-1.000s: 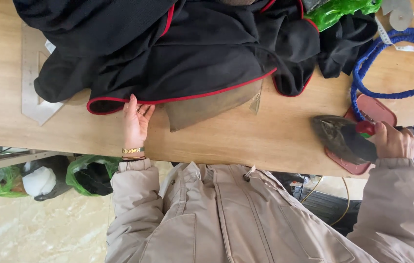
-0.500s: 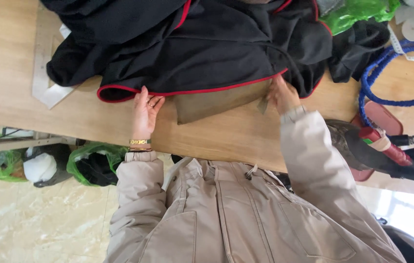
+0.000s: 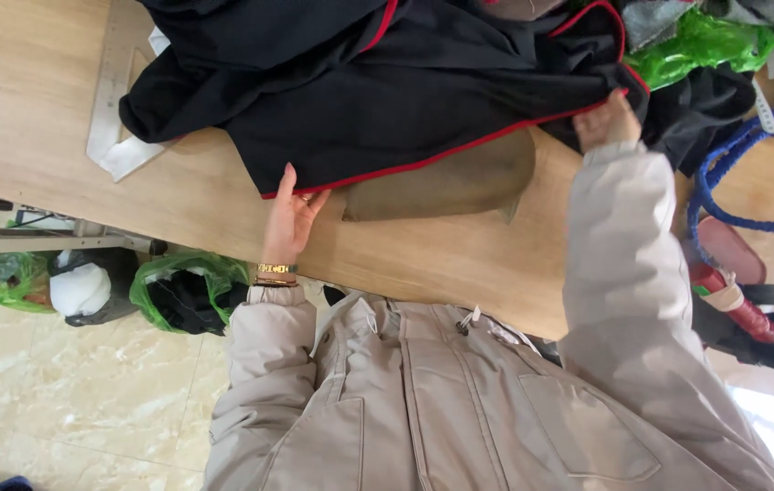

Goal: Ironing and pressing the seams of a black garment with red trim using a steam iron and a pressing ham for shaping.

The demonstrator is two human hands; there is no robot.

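Note:
A black garment (image 3: 387,91) with red piping along its hem lies bunched on the wooden table (image 3: 32,91). A brown fabric piece (image 3: 446,186) sticks out from under the hem. My left hand (image 3: 289,218), with a gold bracelet at the wrist, grips the hem at its left end. Further right, my right hand (image 3: 607,123) pinches the same red-edged hem, so the hem runs stretched between both hands. The fingertips of both hands are partly hidden by the cloth.
A metal square ruler (image 3: 114,118) lies partly under the garment at the left. Green fabric (image 3: 696,45), a blue cord (image 3: 723,173) and a red-handled iron (image 3: 746,314) sit at the right. Green bags (image 3: 182,291) stand on the tiled floor below the table edge.
My right hand left the iron, came to the hem near the brown piece, then slid right along the hem. My left hand stayed on the hem's left end.

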